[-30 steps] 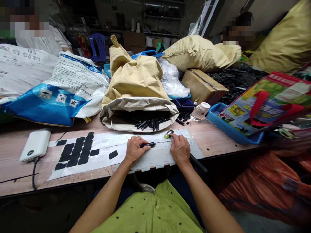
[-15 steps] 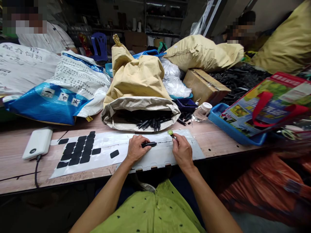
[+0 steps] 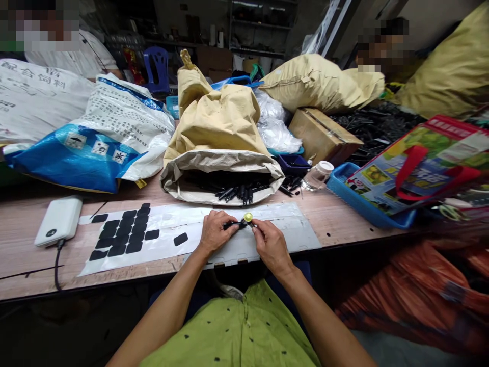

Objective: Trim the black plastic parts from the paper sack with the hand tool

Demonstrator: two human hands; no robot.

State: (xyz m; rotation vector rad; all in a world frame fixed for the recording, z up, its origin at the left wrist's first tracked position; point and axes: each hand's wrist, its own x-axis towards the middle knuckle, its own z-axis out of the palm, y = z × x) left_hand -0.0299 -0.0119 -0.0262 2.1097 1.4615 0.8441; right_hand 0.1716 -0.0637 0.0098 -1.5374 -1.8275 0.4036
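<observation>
In the head view, the left hand (image 3: 216, 234) holds a slim black pen-like piece (image 3: 240, 224) between thumb and fingers, just above the white board (image 3: 284, 234). The piece's long axis runs roughly sideways across the person's front, one end within the left hand and the other pointing toward the right hand (image 3: 272, 245); that grip seems meant to leave the far end free. The right hand pinches a small tool with a round yellow end (image 3: 248, 217), its round face turned upward, right at the piece's free end. Whether the two touch is hard to tell, since the fingers cover much of both.

Beyond the hands, a tan sack (image 3: 217, 125) lies with its mouth toward them, more black pieces (image 3: 244, 193) showing at its lip, presumably for a short reach. Left of the left hand, a white sheet (image 3: 164, 244) carries black rounded patches (image 3: 121, 235), spread flat on the surface (image 3: 19, 270), likely so each can be picked singly.
</observation>
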